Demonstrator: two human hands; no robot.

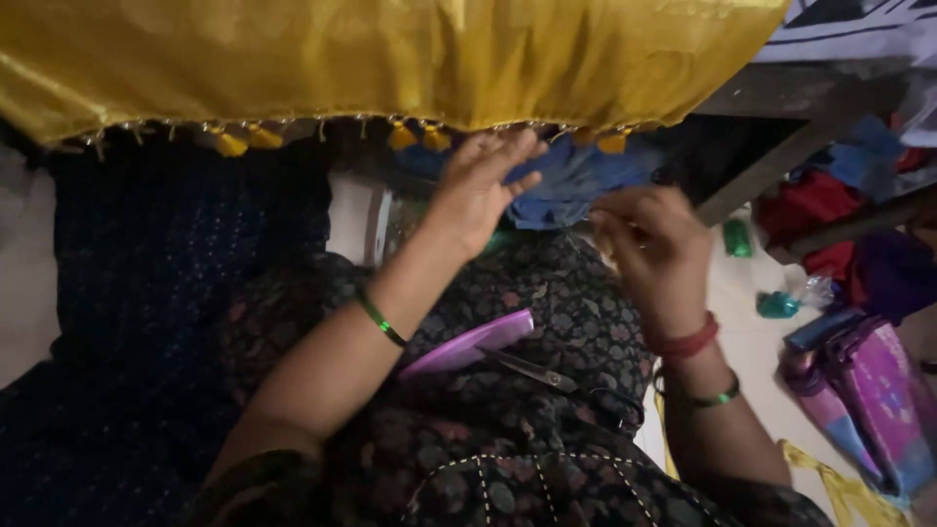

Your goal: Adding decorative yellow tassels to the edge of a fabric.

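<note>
A shiny yellow cloth (390, 59) with small tassels (402, 135) along its lower edge hangs across the top. My left hand (480, 187) is raised just under that edge, fingers spread, its tips close to the tassels. My right hand (652, 246) is a little lower to the right, fingers pinched together as if on a thin thread that I cannot make out. On my lap, over a dark flowered dress (566, 322), lie a purple flat plastic piece (468, 344) and a pair of scissors (547, 373).
Dark blue dotted fabric (166, 263) lies at the left. A dark table edge (781, 127) runs at the upper right, with piles of coloured cloth (830, 205) under it. A pink and purple bag (869, 390) and small green spools (739, 238) lie on the pale floor.
</note>
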